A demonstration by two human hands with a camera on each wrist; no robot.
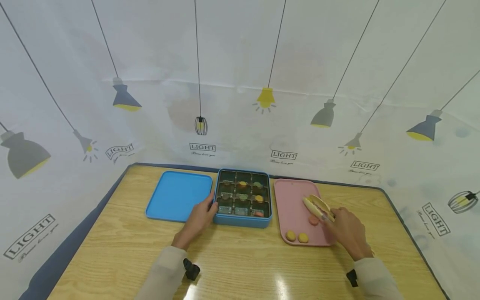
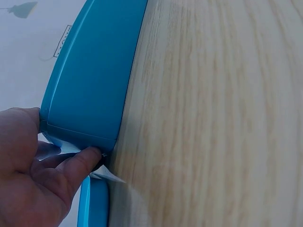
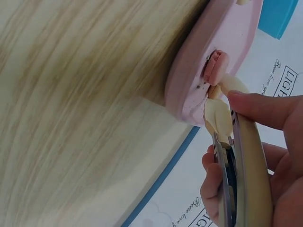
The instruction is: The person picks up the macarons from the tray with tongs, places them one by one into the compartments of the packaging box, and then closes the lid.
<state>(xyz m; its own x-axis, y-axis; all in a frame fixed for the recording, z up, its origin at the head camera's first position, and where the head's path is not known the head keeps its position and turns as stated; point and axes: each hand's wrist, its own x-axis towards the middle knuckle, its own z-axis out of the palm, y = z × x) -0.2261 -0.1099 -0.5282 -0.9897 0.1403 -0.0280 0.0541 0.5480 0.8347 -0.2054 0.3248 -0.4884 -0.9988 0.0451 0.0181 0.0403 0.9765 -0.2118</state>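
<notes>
My left hand (image 1: 200, 214) holds the left side of a blue box (image 1: 243, 221); in the left wrist view the thumb meets its upper edge and bent fingers lie against the wall. Dark dividers split the box into several compartments, some holding macarons (image 1: 258, 198) in yellow, green, orange and pink. My right hand (image 1: 348, 231) grips cream-tipped tongs (image 3: 253, 165) above a pink tray (image 1: 294, 200). A pink macaron (image 3: 216, 66) lies on the tray close to the tips. Something yellowish shows by the tips, but whether they pinch it I cannot tell.
Two yellow macarons (image 1: 303, 238) lie at the tray's near edge. A blue lid (image 1: 179, 196) rests flat on the wooden table (image 1: 240, 262), left of the box. Behind the table hangs a white cloth (image 1: 240, 141) printed with lamps.
</notes>
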